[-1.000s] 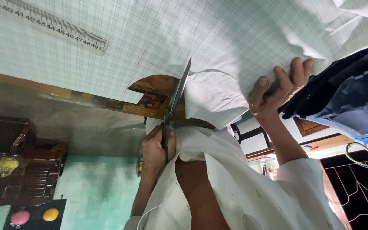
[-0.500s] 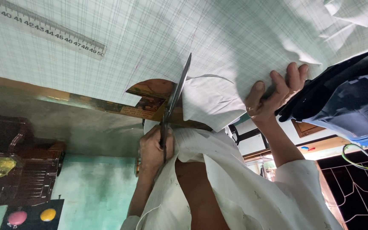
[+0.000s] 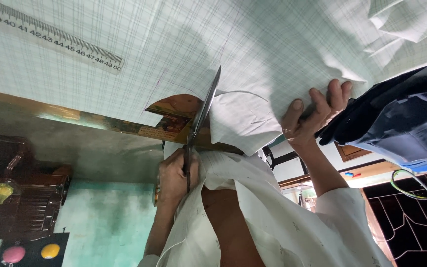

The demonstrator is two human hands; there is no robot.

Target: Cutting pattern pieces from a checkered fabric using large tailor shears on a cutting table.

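Scissors (image 3: pixel 201 116) cut further thru checked cloth (image 3: pixel 253 49); right hand (image 3: pixel 174 175) grips them, left hand (image 3: pixel 312 116) pinches cloth.

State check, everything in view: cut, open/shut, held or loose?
scissors: blades nearly shut, in the cut
left hand: closed on the scissors' handles
checked fabric: spread flat, partly cut, cut flap folded back
right hand: gripping the flap
ruler: flat on the fabric, untouched
dark garment: heaped beside the right hand

Beyond my table's wooden edge (image 3: pixel 90 118) I see a green-painted wall (image 3: pixel 105 222). Dark wooden furniture (image 3: pixel 21 198) stands to one side, a dark metal grille (image 3: pixel 411 217) opposite.
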